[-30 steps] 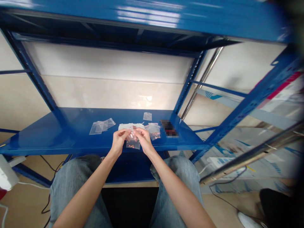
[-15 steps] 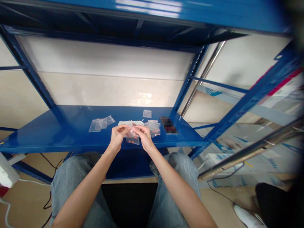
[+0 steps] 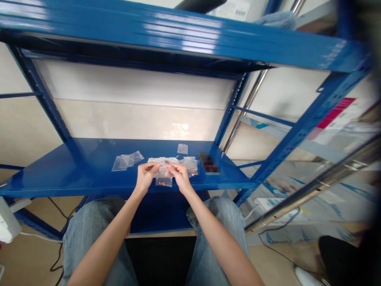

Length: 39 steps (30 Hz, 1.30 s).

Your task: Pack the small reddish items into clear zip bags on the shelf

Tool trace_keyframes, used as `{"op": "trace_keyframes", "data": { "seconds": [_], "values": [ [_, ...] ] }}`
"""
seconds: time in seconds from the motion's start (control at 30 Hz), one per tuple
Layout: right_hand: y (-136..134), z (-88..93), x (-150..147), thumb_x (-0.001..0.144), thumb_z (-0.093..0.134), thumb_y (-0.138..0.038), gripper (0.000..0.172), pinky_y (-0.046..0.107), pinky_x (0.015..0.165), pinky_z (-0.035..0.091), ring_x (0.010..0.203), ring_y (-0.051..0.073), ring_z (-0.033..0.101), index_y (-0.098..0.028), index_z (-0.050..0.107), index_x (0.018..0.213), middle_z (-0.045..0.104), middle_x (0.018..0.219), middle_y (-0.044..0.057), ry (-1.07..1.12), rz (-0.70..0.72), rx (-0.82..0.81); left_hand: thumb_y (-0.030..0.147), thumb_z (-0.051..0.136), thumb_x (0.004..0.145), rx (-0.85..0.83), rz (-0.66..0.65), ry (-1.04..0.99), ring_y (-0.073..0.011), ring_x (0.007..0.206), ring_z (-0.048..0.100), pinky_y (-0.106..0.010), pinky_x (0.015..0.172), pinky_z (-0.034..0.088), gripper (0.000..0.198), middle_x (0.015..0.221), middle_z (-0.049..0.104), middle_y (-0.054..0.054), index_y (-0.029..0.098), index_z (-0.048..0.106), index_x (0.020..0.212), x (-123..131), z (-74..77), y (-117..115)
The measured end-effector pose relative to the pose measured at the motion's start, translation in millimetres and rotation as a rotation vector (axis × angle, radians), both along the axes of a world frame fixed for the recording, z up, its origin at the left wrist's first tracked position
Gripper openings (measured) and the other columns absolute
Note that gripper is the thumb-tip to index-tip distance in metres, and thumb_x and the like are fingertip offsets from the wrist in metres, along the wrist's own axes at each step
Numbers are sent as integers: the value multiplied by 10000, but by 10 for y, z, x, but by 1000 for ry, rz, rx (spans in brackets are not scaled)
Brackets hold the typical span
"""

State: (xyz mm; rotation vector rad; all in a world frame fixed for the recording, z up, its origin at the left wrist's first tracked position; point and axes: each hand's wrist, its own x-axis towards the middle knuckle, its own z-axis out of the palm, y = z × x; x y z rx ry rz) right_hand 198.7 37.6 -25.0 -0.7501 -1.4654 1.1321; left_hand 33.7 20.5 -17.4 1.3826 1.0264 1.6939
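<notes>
My left hand and my right hand pinch the top of a small transparent plastic bag from either side, above the blue steel shelf. Small orange-red pieces lie in the bottom of the bag. Behind my fingers is a white-backed sheet. To the right of my right hand is a bag with reddish contents. Left of my left hand lies a stack of transparent bags, and a single small bag lies farther back.
A pixelated dark object sits on the shelf at right. The blue rack's upright posts and upper shelf frame the view. My jeans-covered knees are below the shelf. A chrome pole, cartons and floor cables lie to the right.
The view has tilted upward a little, so the upper shelf sits lower in the frame. My hands stay on the bag, and its lower end with the orange pieces shows more plainly.
</notes>
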Motion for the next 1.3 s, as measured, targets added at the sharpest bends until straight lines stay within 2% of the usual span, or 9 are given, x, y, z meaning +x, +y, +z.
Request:
{"op": "trace_keyframes", "data": {
  "seconds": [0.13, 0.27, 0.47, 0.67, 0.83, 0.93, 1.07, 1.2, 1.3],
  "values": [
    [0, 59, -28, 834, 713, -582, 377, 321, 659, 467, 675, 211, 605, -215, 787, 788, 713, 717, 52, -16, -109, 56, 378, 745, 824, 70, 2, 148, -186, 689, 634, -288, 699, 471, 222, 708, 730, -44, 189, 778, 711, -51, 24, 20],
    [8, 61, -62, 825, 753, -491, 262, 326, 713, 483, 763, 216, 631, -230, 778, 806, 737, 823, 50, -25, -65, 88, 378, 753, 823, 58, -55, 145, -186, 759, 651, -280, 742, 479, 195, 809, 746, -55, 187, 766, 784, -54, 7, 42],
    [-1, 23, -92, 767, 811, -448, 244, 306, 654, 468, 680, 182, 595, -213, 753, 744, 704, 750, 33, 80, -106, 0, 370, 780, 811, 40, -113, 46, -177, 746, 634, -286, 757, 475, 189, 759, 716, -37, 188, 751, 768, -40, -33, 13],
    [-15, 176, -11, 726, 829, -467, 311, 306, 635, 474, 613, 166, 579, -192, 711, 639, 666, 646, 27, 125, -89, -41, 331, 785, 785, 8, -124, -101, -191, 777, 644, -310, 804, 482, 200, 728, 710, -44, 181, 741, 660, -54, 0, -19],
    [194, 262, 408, 723, 788, -563, 375, 297, 539, 465, 557, 163, 584, -204, 684, 745, 669, 661, 15, 265, -422, -20, 361, 718, 806, 12, -34, -229, -159, 653, 624, -281, 662, 477, 194, 679, 672, -35, 177, 715, 745, -293, 24, 93],
    [349, 227, 654, 701, 777, -619, 453, 283, 444, 424, 441, 119, 481, -199, 660, 825, 640, 643, -14, 291, -576, -61, 399, 690, 822, -30, -21, -225, -154, 618, 621, -256, 592, 459, 243, 666, 665, -45, 158, 709, 798, -420, 27, 158],
    [541, 146, 789, 730, 738, -633, 487, 259, 386, 346, 360, 87, 368, -192, 647, 916, 612, 596, -36, 154, -592, -29, 431, 666, 853, -52, 11, -111, -153, 604, 619, -243, 567, 445, 286, 654, 673, -52, 151, 705, 802, -442, 8, 183],
    [796, 88, 880, 758, 718, -582, 470, 264, 468, 395, 452, 139, 495, -174, 669, 985, 628, 609, -11, -133, -681, 89, 417, 592, 905, -2, 160, 173, -174, 629, 636, -261, 599, 457, 302, 664, 691, -56, 168, 717, 790, -544, -12, 205],
    [959, 58, 948, 777, 719, -504, 411, 298, 602, 461, 602, 194, 593, -171, 691, 1018, 655, 676, 20, -395, -764, 150, 350, 552, 919, 23, 376, 493, -228, 750, 675, -320, 715, 501, 251, 774, 720, -75, 189, 728, 841, -774, -8, 240]
  ]
}}
